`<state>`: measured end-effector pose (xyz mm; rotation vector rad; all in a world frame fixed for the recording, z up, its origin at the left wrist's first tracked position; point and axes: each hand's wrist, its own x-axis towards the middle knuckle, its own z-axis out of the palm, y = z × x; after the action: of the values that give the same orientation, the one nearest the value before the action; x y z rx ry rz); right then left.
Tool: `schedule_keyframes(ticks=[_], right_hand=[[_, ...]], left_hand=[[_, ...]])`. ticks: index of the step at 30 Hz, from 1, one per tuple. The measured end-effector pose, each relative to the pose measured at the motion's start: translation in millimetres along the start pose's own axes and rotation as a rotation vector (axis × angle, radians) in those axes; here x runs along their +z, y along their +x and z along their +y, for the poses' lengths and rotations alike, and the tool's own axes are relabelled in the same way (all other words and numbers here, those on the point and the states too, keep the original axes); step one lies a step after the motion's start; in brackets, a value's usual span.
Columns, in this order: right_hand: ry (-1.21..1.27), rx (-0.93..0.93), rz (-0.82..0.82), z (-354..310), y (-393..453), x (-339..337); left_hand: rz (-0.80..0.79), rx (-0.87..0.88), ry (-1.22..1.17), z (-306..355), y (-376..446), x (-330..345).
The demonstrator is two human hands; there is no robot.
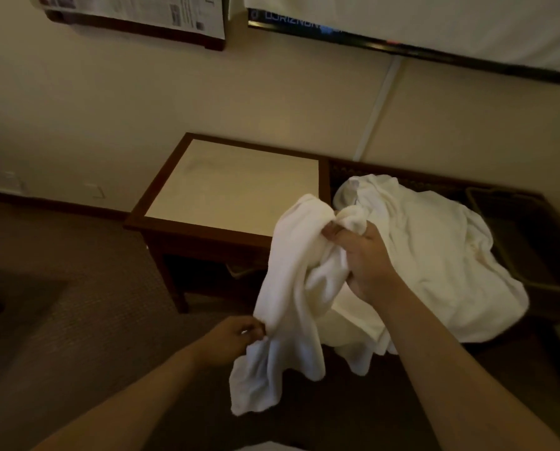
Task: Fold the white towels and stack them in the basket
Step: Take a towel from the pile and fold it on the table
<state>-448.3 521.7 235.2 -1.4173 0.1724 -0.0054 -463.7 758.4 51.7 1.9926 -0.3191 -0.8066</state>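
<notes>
A crumpled white towel (291, 288) hangs in the air in front of me. My right hand (366, 258) grips its bunched upper part. Lower down, my left hand (236, 336) pinches the towel's left edge, and the loose end droops below it. Behind the right hand a heap of more white towels (434, 255) lies on a dark surface. A dark basket (512, 222) shows at the right, partly covered by the heap.
A small wooden side table (239, 187) with a pale top stands to the left of the heap, against the beige wall. Brown carpet (77, 288) covers the floor at the left. A framed notice (135, 14) and a dark bar hang on the wall above.
</notes>
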Motion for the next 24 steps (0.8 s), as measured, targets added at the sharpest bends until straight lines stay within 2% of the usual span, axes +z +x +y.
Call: schedule_keyframes(ticks=[4,7,10,12,13,14,15,16,17,18,20,21,22,24], right_hand=[[0.080,0.094,0.050,4.5,-8.8,1.2],[0.200,0.166,0.056,11.1,-13.9,8.2],[0.333,0.190,-0.033,-0.7,-16.0,9.0],[0.327,0.160,0.024,-9.8,-11.3,1.3],[0.171,0.118,0.100,-11.3,-5.7,-6.3],[-0.148,0.061,0.186,-11.8,0.0,-15.2],[-0.567,0.017,0.243,-9.2,4.8,-25.0],[-0.933,-0.036,0.251,-4.9,6.8,-33.9],[-1.145,-0.074,0.206,1.4,7.1,-39.4],[-1.209,-0.084,0.107,6.8,2.8,-36.7],[-1.139,-0.098,-0.195,23.2,-4.1,-21.9],[-1.066,-0.103,-0.317,32.2,-4.7,-12.2],[-0.996,-0.100,-0.369,40.8,-3.1,-6.7],[-0.840,-0.114,-0.320,44.7,0.0,-0.2]], left_hand=[[0.097,0.081,-0.032,3.1,22.0,12.1],[0.288,0.219,-0.024,4.0,36.4,27.4],[0.453,0.154,-0.124,6.7,40.7,26.6],[0.519,0.130,-0.172,13.0,35.1,16.4],[0.567,0.137,-0.188,15.9,32.0,8.6],[0.610,0.141,-0.171,20.5,28.3,-2.2],[0.630,0.156,-0.116,26.5,24.8,-14.3],[0.596,0.174,-0.016,36.2,21.1,-27.2],[0.511,0.207,0.082,49.7,18.1,-38.6],[0.397,0.244,0.158,67.2,13.9,-46.6],[0.210,0.338,0.207,105.5,7.0,-52.9],[0.177,0.390,0.193,121.9,3.0,-53.4],[0.172,0.440,0.164,135.6,0.6,-53.1],[0.202,0.466,0.081,146.8,-3.1,-57.6]])
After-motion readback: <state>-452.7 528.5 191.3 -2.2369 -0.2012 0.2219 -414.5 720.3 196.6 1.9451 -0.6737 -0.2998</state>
